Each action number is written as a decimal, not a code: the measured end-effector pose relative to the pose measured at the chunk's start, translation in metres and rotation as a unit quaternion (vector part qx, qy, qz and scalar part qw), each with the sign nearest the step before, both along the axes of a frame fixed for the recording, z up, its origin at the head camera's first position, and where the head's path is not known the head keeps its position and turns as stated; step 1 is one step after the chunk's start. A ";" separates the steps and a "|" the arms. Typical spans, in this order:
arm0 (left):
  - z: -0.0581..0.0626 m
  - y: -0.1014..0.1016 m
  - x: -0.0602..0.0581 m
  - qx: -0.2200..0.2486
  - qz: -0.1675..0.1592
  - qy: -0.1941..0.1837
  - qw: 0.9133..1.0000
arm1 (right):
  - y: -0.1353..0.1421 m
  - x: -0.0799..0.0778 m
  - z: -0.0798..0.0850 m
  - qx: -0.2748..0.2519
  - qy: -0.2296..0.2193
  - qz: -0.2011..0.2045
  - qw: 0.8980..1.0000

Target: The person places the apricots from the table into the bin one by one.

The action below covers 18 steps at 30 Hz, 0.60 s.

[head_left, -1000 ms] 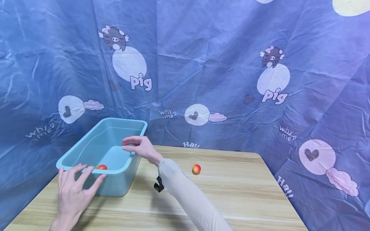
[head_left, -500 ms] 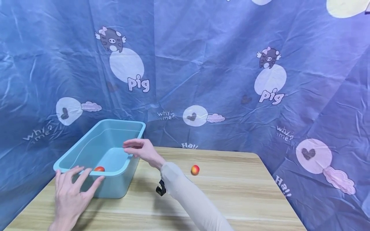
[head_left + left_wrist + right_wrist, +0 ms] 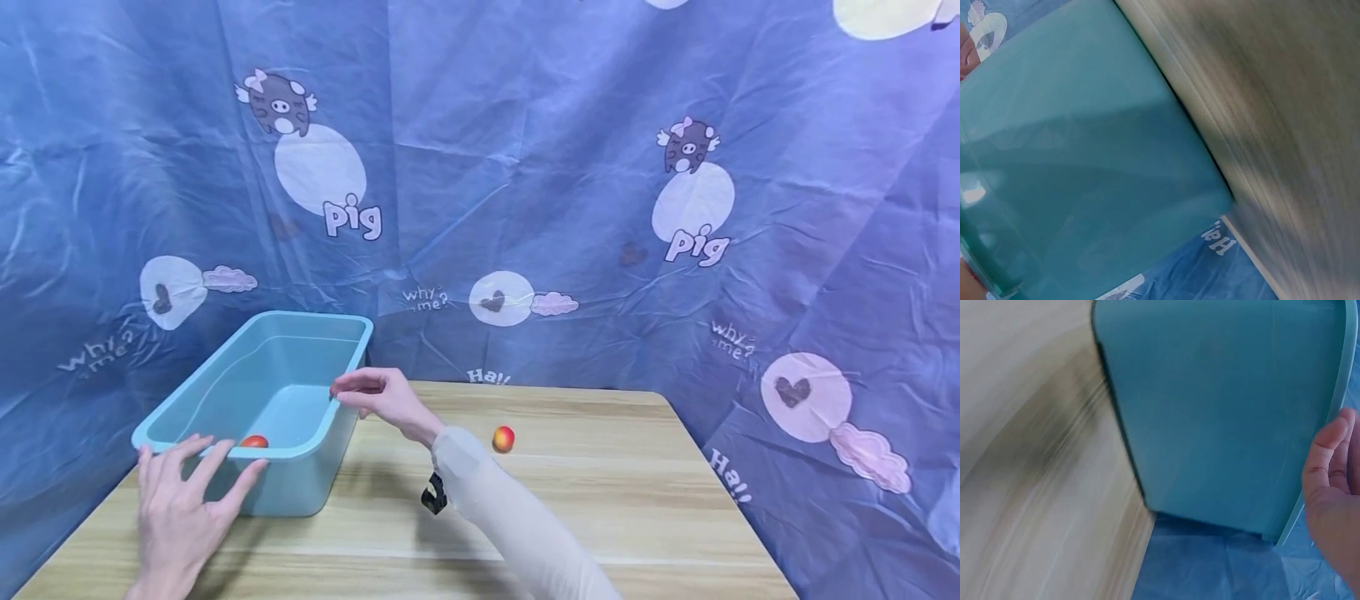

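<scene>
A light-blue plastic bin point(image 3: 300, 487) stands at the left of the table in the head view. My left hand point(image 3: 180, 517) holds its near rim, fingers over the edge and thumb toward the outer wall. My right hand point(image 3: 386, 404) is at the bin's right rim with thumb and fingers drawn close together. A small reddish spot shows at its fingertips; I cannot tell whether they pinch something. In the right wrist view, the right thumb point(image 3: 1317, 469) overlaps the rim. One red, rounded fruit-like thing point(image 3: 255, 441) lies inside the bin near its front wall.
A small red-and-yellow round fruit point(image 3: 503, 439) sits on the wood-grain table point(image 3: 585, 500), right of the bin. Blue printed cloth point(image 3: 570, 208) hangs behind and on both sides of the table. A black clip point(image 3: 434, 493) hangs by the right sleeve.
My right hand has drawn back to the right, from over the bin's inside to its rim, and the reddish spot has appeared at its fingertips. My left hand stays at the near rim.
</scene>
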<state>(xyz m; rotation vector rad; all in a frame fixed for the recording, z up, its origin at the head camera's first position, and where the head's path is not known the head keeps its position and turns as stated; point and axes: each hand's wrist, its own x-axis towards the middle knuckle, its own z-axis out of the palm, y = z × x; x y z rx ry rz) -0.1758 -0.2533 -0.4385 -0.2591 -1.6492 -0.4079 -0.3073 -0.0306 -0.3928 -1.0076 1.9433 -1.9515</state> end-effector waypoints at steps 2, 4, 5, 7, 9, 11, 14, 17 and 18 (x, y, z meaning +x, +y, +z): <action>0.000 0.000 0.000 0.000 0.001 0.002 1.000 | 0.006 -0.001 -0.003 0.005 0.002 -0.005 1.000; 0.000 0.000 0.000 0.002 0.002 0.003 1.000 | 0.011 -0.002 -0.005 0.009 -0.002 -0.010 1.000; -0.001 -0.002 0.000 0.001 0.003 0.001 1.000 | 0.013 -0.002 -0.007 0.013 -0.006 -0.012 1.000; -0.001 -0.001 0.000 0.001 0.004 0.001 1.000 | 0.019 0.001 -0.005 0.019 -0.009 -0.012 1.000; 0.001 -0.001 0.000 0.001 0.003 0.001 1.000 | 0.024 0.000 -0.006 0.021 -0.015 -0.007 1.000; 0.002 0.000 0.001 0.001 0.001 0.002 1.000 | 0.028 -0.001 -0.008 0.026 -0.018 -0.004 0.999; 0.005 0.002 0.001 0.002 -0.001 0.005 1.000 | 0.035 -0.007 -0.018 0.032 -0.024 -0.010 0.999; 0.005 0.001 0.001 0.003 -0.001 0.005 1.000 | 0.044 -0.008 -0.026 0.044 -0.032 -0.021 0.998; 0.005 0.001 0.001 0.002 -0.001 0.004 1.000 | 0.048 -0.009 -0.028 0.047 -0.037 -0.023 0.998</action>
